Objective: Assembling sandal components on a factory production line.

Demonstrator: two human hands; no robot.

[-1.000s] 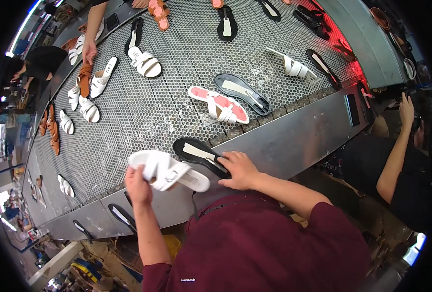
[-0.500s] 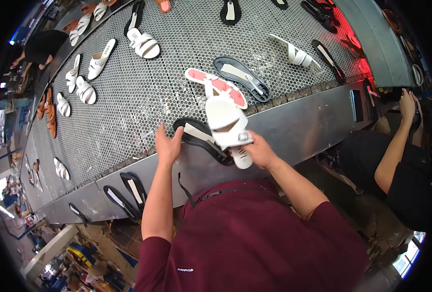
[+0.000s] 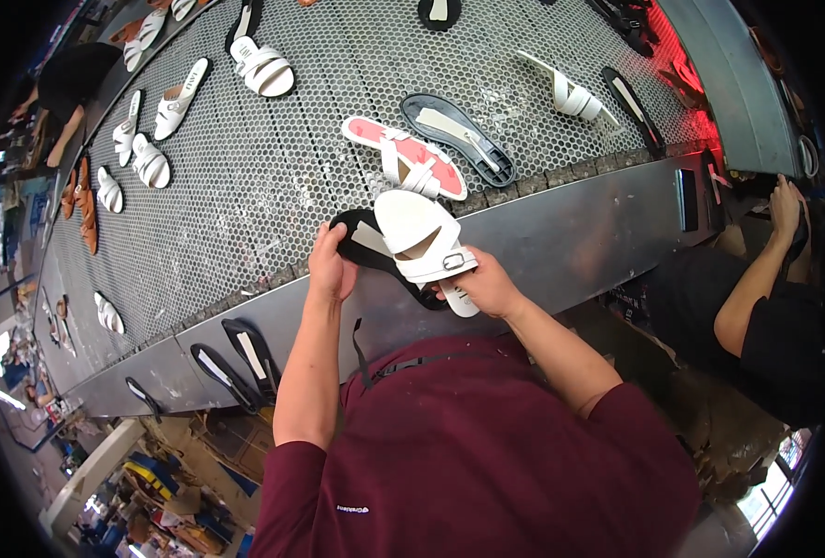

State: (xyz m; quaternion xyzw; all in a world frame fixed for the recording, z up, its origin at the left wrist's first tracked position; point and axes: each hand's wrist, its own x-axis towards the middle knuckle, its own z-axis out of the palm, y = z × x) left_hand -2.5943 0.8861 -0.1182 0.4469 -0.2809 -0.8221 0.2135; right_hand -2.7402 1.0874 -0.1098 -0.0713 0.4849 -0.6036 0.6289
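Note:
My right hand (image 3: 492, 285) is closed around the heel part of a white strappy sandal (image 3: 414, 221) with a buckle on one strap. The sandal hangs over a black shoe sole (image 3: 364, 237) with a pale strip along its middle, hiding much of it. At the sole's left end, my left hand (image 3: 332, 265) grips the edge with thumb and fingers. Just beyond lie a white sandal with a pink underside (image 3: 370, 132) and a dark grey sole (image 3: 473, 144), side by side on the mesh conveyor (image 3: 273, 200).
More white sandals (image 3: 266, 72) and brown sandals (image 3: 87, 223) lie to the left and far side. A metal ledge (image 3: 580, 242) runs along the front, with black soles (image 3: 252, 352) leaning on it. At right, a co-worker's arm (image 3: 752, 279) is near a red-lit machine (image 3: 743, 84).
My left hand has moved right and closed on the black sole's end. The white sandal has shifted slightly left above the sole. Items on the conveyor have slid slightly left in view.

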